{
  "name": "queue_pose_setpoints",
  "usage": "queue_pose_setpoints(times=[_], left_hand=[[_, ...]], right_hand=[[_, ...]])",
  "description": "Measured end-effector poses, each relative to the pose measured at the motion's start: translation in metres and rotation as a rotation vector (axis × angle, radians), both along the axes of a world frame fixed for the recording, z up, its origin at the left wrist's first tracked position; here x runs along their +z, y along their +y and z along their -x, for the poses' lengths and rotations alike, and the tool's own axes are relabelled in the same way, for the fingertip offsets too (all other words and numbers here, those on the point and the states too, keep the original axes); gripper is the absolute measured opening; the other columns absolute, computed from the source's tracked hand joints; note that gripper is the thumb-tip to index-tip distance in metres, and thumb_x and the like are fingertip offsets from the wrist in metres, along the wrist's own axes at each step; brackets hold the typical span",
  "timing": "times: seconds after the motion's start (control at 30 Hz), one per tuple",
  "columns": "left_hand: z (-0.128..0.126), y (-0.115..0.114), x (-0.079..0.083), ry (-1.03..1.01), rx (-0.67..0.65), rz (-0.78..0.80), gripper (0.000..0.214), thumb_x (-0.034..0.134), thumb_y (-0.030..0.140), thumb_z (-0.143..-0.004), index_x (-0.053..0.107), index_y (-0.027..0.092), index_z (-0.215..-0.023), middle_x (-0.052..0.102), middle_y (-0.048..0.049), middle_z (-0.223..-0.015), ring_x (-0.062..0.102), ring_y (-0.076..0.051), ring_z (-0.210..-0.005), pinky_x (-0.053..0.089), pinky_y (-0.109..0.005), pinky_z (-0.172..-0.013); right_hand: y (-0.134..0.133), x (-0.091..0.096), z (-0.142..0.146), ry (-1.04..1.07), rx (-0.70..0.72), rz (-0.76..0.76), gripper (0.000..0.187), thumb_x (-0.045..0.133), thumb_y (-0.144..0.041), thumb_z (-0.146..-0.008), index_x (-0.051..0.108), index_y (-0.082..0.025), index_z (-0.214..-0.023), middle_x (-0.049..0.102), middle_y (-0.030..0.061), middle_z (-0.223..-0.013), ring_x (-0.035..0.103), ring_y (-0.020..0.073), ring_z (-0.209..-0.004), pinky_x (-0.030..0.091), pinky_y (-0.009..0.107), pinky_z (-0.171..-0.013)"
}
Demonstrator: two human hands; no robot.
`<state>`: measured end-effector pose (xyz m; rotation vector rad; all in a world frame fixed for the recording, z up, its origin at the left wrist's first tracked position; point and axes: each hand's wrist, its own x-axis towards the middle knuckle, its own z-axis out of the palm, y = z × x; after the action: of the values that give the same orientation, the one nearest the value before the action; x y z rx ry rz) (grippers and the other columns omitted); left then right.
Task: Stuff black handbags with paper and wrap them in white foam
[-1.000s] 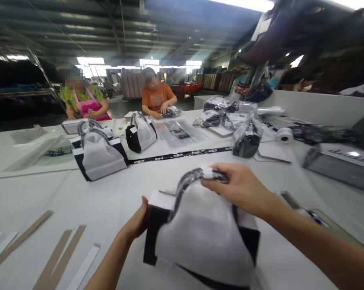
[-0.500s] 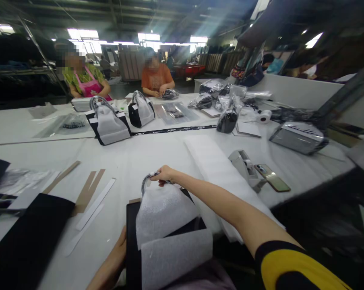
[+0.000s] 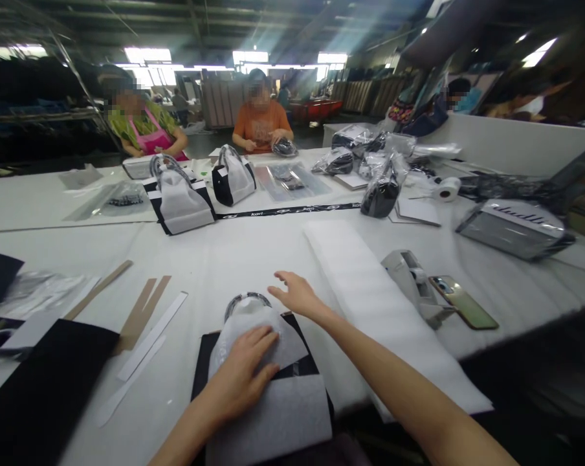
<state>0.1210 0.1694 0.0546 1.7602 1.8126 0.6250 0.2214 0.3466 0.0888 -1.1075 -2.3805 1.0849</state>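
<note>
A black handbag (image 3: 200, 362), wrapped over its front with white foam sheet (image 3: 273, 414), stands at the near edge of the table. Its wrapped handle (image 3: 248, 298) arches up at the top. My left hand (image 3: 246, 372) lies on the foam-covered front with its fingers spread. Just right of the handle, my right hand (image 3: 295, 294) is in the air, fingers apart and nothing in them. The foam hides most of the bag's front.
White foam sheets (image 3: 370, 304) lie to the right, by a tape dispenser (image 3: 411, 281) and a phone (image 3: 462, 303). Black panels (image 3: 54, 382) and card strips (image 3: 142, 314) lie left. Wrapped handbags (image 3: 183, 204) stand further back. Two co-workers (image 3: 262, 123) sit across the table.
My right hand has let go of the handle and moved right. My left hand has come from the bag's left side onto its front. The view has shifted slightly.
</note>
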Motion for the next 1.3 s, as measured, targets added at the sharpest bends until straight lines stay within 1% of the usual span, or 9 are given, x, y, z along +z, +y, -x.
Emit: queue_pose_setpoints(times=[0.13,0.23,0.43,0.57,0.73,0.83,1.0,1.07,1.3], left_hand=[[0.004,0.006,0.01,0.089,-0.057,0.062,0.054,0.061,0.034,-0.078,0.048,0.029,-0.129,0.045,-0.0061,-0.141,0.038,-0.028,-0.13,0.033,-0.048,-0.109],[0.001,0.013,0.024,0.213,-0.131,0.093,0.052,0.064,0.03,-0.074,0.05,0.028,-0.125,0.049,-0.0075,-0.133,0.044,-0.029,-0.121,0.04,-0.047,-0.101],[-0.012,0.017,0.028,0.445,-0.236,0.066,0.027,0.054,0.028,-0.081,0.053,0.022,-0.107,0.058,-0.0073,-0.105,0.055,-0.026,-0.095,0.048,-0.041,-0.084],[-0.019,0.015,0.02,0.485,-0.279,0.052,0.02,0.047,0.018,-0.082,0.054,0.018,-0.101,0.059,-0.0095,-0.1,0.056,-0.025,-0.087,0.049,-0.04,-0.077],[-0.026,0.017,0.013,0.459,-0.296,0.028,0.017,0.042,0.015,-0.086,0.059,0.017,-0.089,0.06,-0.0082,-0.096,0.053,-0.023,-0.094,0.046,-0.038,-0.084],[-0.027,0.014,0.011,0.411,-0.26,0.001,0.023,0.037,0.014,-0.089,0.059,0.018,-0.084,0.06,-0.0055,-0.092,0.053,-0.019,-0.091,0.045,-0.033,-0.085],[-0.021,0.003,0.012,0.291,-0.199,-0.024,0.029,0.032,0.017,-0.092,0.06,0.02,-0.087,0.062,-0.0025,-0.094,0.054,-0.016,-0.088,0.044,-0.029,-0.082],[-0.018,0.0,0.012,0.217,-0.191,-0.021,0.03,0.032,0.019,-0.092,0.062,0.021,-0.087,0.063,-0.0027,-0.092,0.054,-0.017,-0.087,0.043,-0.031,-0.083],[-0.016,0.002,0.013,0.057,-0.192,0.06,0.031,0.034,0.013,-0.086,0.063,0.021,-0.078,0.064,-0.0022,-0.087,0.058,-0.015,-0.079,0.042,-0.027,-0.072]], right_hand=[[-0.035,-0.001,-0.069,-0.168,0.039,-0.071,0.045,0.046,-0.048,-0.089,0.066,-0.017,-0.063,0.062,0.0016,-0.061,0.053,0.0141,-0.059,0.034,0.027,-0.056],[-0.076,-0.006,-0.094,-0.252,0.059,-0.033,0.047,0.047,-0.052,-0.087,0.065,-0.019,-0.058,0.062,0.0024,-0.06,0.052,0.0141,-0.056,0.03,0.027,-0.054],[-0.112,-0.014,-0.089,-0.257,-0.074,0.008,0.025,0.066,-0.044,-0.073,0.069,-0.02,-0.067,0.067,0.0064,-0.08,0.06,0.0221,-0.077,0.038,0.03,-0.066],[-0.115,-0.017,-0.09,-0.098,-0.115,0.085,0.013,0.062,-0.031,-0.075,0.072,-0.021,-0.072,0.069,0.0046,-0.084,0.063,0.0212,-0.082,0.042,0.03,-0.074],[-0.119,-0.022,-0.091,0.017,-0.134,0.113,0.016,0.056,-0.02,-0.076,0.072,-0.023,-0.076,0.071,0.0015,-0.08,0.063,0.019,-0.078,0.044,0.03,-0.074],[-0.12,-0.029,-0.09,0.089,-0.111,0.002,0.015,0.055,-0.02,-0.08,0.069,-0.022,-0.073,0.067,0.0023,-0.075,0.061,0.0185,-0.075,0.045,0.03,-0.07],[-0.124,-0.052,-0.086,0.341,-0.055,-0.437,0.019,0.049,-0.016,-0.088,0.064,-0.02,-0.076,0.058,0.0038,-0.07,0.054,0.018,-0.072,0.044,0.031,-0.066],[-0.125,-0.059,-0.085,0.395,-0.039,-0.54,0.017,0.05,-0.014,-0.088,0.063,-0.021,-0.08,0.056,0.0036,-0.068,0.052,0.018,-0.069,0.044,0.031,-0.063],[-0.124,-0.058,-0.082,0.387,-0.046,-0.58,0.016,0.05,-0.012,-0.088,0.062,-0.021,-0.085,0.056,0.0047,-0.071,0.051,0.0186,-0.07,0.044,0.033,-0.064]])
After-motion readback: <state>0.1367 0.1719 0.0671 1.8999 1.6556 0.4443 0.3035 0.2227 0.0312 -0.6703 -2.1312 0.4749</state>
